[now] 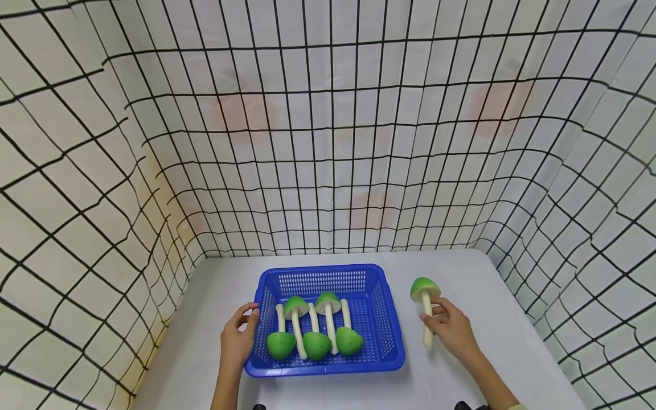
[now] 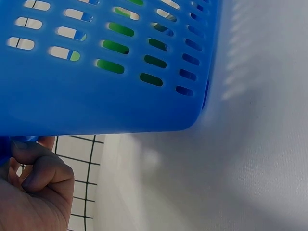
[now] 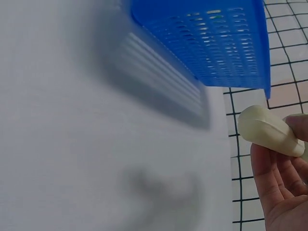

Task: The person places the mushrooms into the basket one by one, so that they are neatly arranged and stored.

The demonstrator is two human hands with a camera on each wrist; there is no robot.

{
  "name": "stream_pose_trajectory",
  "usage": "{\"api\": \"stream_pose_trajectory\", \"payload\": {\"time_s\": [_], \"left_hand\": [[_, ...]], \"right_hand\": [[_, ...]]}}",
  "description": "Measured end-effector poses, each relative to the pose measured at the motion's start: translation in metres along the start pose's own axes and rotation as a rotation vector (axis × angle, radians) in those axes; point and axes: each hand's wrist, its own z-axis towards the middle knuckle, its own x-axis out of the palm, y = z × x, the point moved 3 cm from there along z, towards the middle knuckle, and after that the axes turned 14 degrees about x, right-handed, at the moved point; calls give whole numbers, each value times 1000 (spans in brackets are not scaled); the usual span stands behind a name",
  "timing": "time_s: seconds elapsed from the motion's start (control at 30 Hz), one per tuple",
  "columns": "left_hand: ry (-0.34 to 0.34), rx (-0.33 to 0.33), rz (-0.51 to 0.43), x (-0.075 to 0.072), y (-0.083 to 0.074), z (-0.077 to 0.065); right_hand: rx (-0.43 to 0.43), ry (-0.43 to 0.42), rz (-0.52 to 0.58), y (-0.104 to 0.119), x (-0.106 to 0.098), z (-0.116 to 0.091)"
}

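A blue plastic basket with slotted sides stands on the white table. Inside it lie several toy mushrooms with green caps and pale stems, side by side, caps alternating between the near and far ends. My left hand grips the basket's left rim; in the left wrist view its thumb and fingers pinch the edge. Right of the basket, my right hand holds another green-capped mushroom by its stem, cap up and pointing away. In the right wrist view only the pale stem shows between thumb and fingers.
A black wire grid surrounds the table at the back and both sides, with white sheeting behind it. The basket's shadow falls on the table in the right wrist view.
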Motion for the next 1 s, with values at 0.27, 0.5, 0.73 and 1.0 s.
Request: {"api": "stream_pose_trajectory", "payload": {"time_s": [0.27, 0.5, 0.73, 1.0], "left_hand": [[1, -1, 7, -3, -1, -1], [4, -19, 5, -3, -1, 0], [4, -16, 11, -2, -3, 1], [3, -6, 12, 0, -2, 0]], "right_hand": [[-40, -17, 42, 10, 4, 1], [-55, -18, 55, 24, 3, 0], [-56, -13, 80, 33, 4, 0], [-42, 5, 106, 42, 9, -5]]}}
